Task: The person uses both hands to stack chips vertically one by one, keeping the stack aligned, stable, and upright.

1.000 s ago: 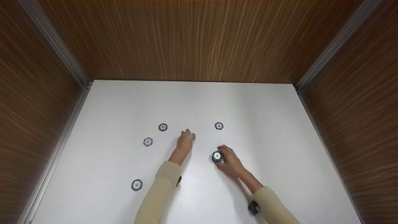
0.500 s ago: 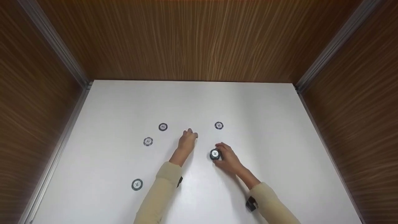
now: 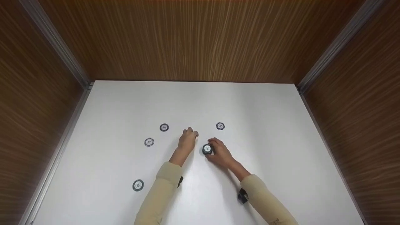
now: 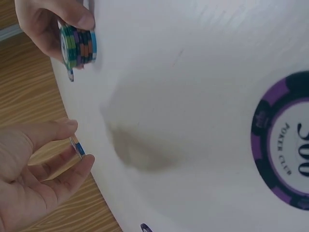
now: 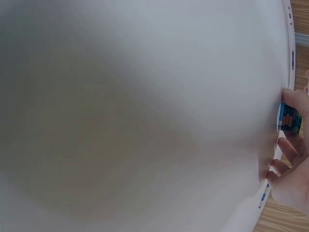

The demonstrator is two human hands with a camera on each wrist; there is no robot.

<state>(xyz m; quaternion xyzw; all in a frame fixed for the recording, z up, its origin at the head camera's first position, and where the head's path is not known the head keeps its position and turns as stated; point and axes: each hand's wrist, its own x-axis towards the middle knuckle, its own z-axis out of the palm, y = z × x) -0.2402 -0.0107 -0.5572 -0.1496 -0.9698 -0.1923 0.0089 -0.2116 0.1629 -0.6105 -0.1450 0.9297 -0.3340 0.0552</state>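
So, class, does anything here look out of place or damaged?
Nothing stands out: the loose chips lie flat on the table, the stack in the right hand shows no obvious lean, and no damage is visible.

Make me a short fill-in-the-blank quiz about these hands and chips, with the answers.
1. The right hand grips a stack of chips, while the left hand pinches a thin chip between fingers and ____.
2. Away from the hands, the head view shows ____ loose chips on the white table.
3. In the left wrist view, the large chip bears the words POKER ____.
4. In the head view, the green-rimmed loose chip lies to the ____ of the left sleeve.

Missing words: thumb; four; CLUB; left.
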